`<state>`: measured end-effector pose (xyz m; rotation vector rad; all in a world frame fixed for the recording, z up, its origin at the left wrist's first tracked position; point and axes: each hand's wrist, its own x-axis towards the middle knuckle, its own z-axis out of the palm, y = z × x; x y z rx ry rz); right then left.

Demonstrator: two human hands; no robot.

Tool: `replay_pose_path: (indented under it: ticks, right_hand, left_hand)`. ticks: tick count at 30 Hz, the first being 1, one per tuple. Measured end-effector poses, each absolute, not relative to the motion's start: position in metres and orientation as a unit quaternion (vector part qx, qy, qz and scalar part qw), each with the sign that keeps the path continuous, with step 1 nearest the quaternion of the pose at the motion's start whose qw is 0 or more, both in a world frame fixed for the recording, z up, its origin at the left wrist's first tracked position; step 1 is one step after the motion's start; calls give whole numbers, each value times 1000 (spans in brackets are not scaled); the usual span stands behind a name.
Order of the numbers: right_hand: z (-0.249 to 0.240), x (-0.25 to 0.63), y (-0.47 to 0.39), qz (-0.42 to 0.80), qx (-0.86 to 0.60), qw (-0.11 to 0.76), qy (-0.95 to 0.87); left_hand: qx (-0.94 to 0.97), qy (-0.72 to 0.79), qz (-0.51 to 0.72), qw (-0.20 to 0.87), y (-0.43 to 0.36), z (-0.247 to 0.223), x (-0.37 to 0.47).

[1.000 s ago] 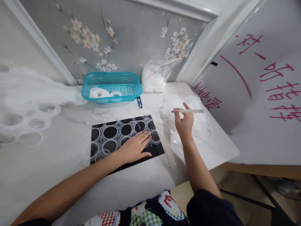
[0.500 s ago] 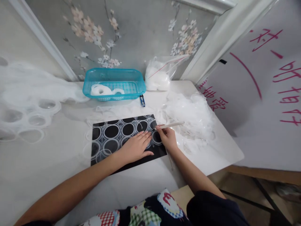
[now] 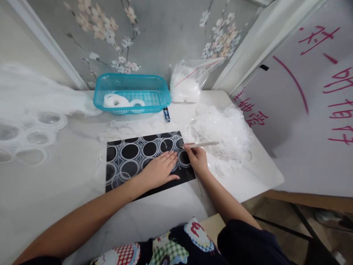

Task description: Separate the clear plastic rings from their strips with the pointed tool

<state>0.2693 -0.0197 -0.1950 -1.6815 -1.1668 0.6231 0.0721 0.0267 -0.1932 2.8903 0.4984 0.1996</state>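
My left hand lies flat with its fingers stretched out on a black board, over a clear sheet patterned with white rings. Pinched in my right hand is a slim, pale pen-like stick, its tip at the board's right edge close to a ring. What kind of tool the stick is, I cannot make out. My left palm hides some of the rings in the middle of the sheet.
Behind the board stands a blue plastic basket with white ring pieces inside. Beside it are a small blue clip-like object and a zip bag of white material. Clear scraps pile up at right; ring-cut sheeting lies left. A whiteboard borders the table.
The view has shifted slightly. The stick's tail end has turned a little lower in my right hand, while my left hand stays in place on the sheet.
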Motion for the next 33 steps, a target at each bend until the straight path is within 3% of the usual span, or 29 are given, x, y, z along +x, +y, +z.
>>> replay_pose_path:
  ticks: [6, 12, 16, 19, 21, 25, 33]
  right_hand:
    - [-198, 268, -23, 222, -691, 455, -516]
    - [-191, 273, -23, 50, -627, 329, -705]
    - [-153, 321, 5, -141, -671, 481, -546]
    - [-134, 326, 19, -197, -668, 572, -434]
    - [-139, 299, 15, -80, -636, 575, -508]
    - [-176, 228, -7, 167, -615, 499, -587]
    - [-195, 214, -13, 226, -625, 477, -574]
  left_hand:
    - [976, 168, 75, 114, 27, -196, 72]
    - [977, 145, 73, 135, 29, -193, 71]
    - [978, 154, 28, 140, 28, -183, 72]
    - [979, 134, 40, 146, 22, -179, 63]
    - [980, 127, 70, 134, 18, -180, 53]
    - [974, 184, 105, 85, 14, -189, 26]
    - [968, 226, 95, 58, 20, -200, 6]
